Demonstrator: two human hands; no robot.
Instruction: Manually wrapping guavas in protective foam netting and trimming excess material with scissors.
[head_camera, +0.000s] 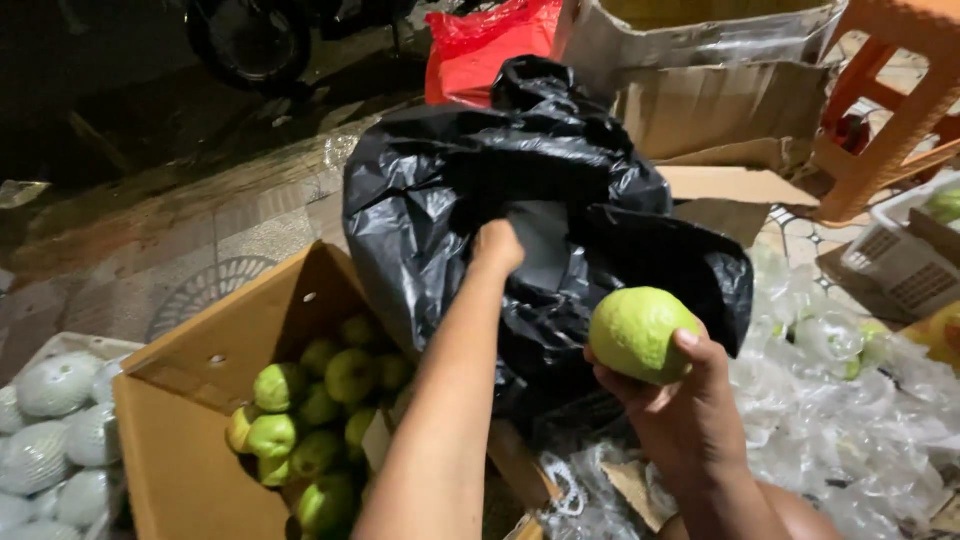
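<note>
Your left hand (497, 247) grips the black bag (520, 220) at twelve o'clock; your right hand (680, 400) cups a guava (640, 333) (four o'clock of the bag). Hold the mouth wide.

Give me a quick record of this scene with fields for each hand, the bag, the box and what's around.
left hand: the left hand grips the black bag
right hand: the right hand holds a green guava beside the bag
box: cardboard box at lower left, holding green guavas
left edge: fruit in white foam nets
right side: clear plastic wrap, orange stool
behind: red bag
</note>
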